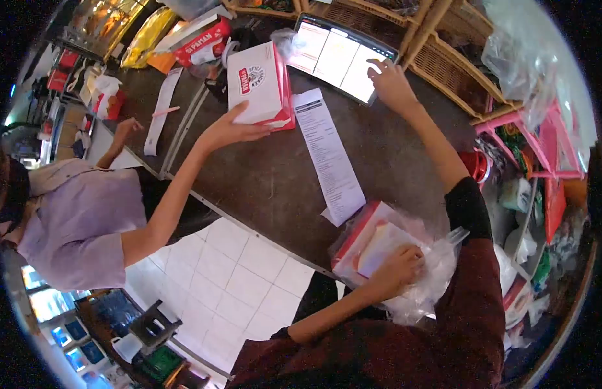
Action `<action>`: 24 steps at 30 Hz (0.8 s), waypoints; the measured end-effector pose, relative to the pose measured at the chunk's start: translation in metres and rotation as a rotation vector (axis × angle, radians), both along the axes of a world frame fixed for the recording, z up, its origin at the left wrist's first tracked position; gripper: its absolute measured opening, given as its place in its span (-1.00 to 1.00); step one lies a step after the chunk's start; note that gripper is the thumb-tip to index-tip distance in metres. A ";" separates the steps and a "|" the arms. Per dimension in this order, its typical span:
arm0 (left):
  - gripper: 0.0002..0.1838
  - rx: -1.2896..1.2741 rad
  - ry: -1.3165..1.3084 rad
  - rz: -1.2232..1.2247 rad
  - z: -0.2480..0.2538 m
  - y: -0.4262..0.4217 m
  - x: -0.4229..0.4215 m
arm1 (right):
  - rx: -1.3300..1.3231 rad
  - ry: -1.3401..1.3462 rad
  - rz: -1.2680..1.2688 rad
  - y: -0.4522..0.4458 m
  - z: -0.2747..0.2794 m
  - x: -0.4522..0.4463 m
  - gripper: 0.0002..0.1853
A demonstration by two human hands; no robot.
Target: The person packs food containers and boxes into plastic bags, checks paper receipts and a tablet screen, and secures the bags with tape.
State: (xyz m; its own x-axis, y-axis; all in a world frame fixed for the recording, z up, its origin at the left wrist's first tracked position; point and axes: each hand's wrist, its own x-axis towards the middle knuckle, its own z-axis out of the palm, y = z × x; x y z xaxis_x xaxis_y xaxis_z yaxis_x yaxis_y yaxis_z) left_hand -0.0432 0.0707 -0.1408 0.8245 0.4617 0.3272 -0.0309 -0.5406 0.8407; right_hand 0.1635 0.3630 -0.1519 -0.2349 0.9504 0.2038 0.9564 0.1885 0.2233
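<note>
My left hand (399, 269) is closed on a clear plastic bag (434, 279), with a red-and-white box (356, 236) inside, near the table's front edge. My right hand (390, 84) is at the right side of a lit tablet (340, 57), fingers apart at its screen, holding nothing. A long printed receipt (328, 152) lies between the tablet and the bag. A co-worker's hand (233, 129) holds a closed white-and-red box (252, 84) left of the receipt.
The co-worker (87, 220) stands at the left, with the other hand (125, 133) near a second paper strip (162, 113) and a pen. Wicker baskets (456, 71) line the back right; a pink rack (541, 139) stands at the right. Another red-and-white package (200, 42) is at the back.
</note>
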 end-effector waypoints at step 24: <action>-0.52 -0.082 0.331 -0.257 -0.053 -0.045 -0.022 | 0.096 1.102 0.291 0.152 -0.027 -0.139 -0.37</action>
